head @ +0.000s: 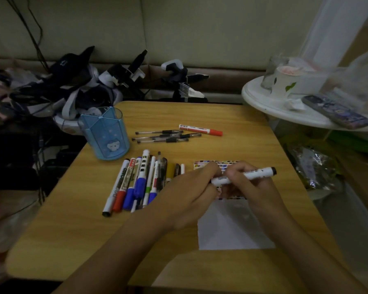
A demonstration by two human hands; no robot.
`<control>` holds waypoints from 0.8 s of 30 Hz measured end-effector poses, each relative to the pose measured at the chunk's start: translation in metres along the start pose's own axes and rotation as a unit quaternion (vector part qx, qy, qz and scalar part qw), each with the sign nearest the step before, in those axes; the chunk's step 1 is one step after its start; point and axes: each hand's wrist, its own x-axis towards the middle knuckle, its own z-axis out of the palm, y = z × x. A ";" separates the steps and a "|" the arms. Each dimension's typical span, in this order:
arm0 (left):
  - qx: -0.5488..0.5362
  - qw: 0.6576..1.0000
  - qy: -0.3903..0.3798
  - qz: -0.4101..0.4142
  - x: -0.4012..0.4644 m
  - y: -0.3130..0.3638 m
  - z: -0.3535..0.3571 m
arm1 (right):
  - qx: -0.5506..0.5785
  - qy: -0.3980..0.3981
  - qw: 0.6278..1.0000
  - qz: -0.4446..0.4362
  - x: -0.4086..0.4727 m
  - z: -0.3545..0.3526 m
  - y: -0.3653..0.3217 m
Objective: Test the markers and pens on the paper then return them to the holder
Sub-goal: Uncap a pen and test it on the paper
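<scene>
- I judge the task early: the blue holder at centre left looks empty, and pens and a row of markers lie on the surface.
- Both hands meet at centre right above the paper: my right hand grips a white marker; my left hand pinches its near end, probably the cap.

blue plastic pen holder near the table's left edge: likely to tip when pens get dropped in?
The blue translucent plastic pen holder looks empty, so probably light and easy to nudge. It is taller than wide and stands near the wooden table edge; an off-centre marker might tip it. Smooth walls may slip.
</scene>
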 end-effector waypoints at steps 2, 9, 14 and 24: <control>-0.004 1.000 0.006 0.012 0.001 0.003 0.001 | 0.006 -0.002 1.000 -0.002 0.000 0.001 -0.001; 0.080 0.996 -0.011 0.026 0.004 -0.005 0.003 | -0.089 0.009 0.996 -0.016 -0.002 0.004 0.003; 0.047 0.998 -0.011 0.028 0.005 -0.003 0.003 | -0.068 0.005 0.998 -0.007 0.000 0.000 0.002; 0.109 0.994 0.004 -0.019 0.008 -0.011 -0.013 | -0.031 0.037 0.999 0.014 -0.005 -0.009 -0.002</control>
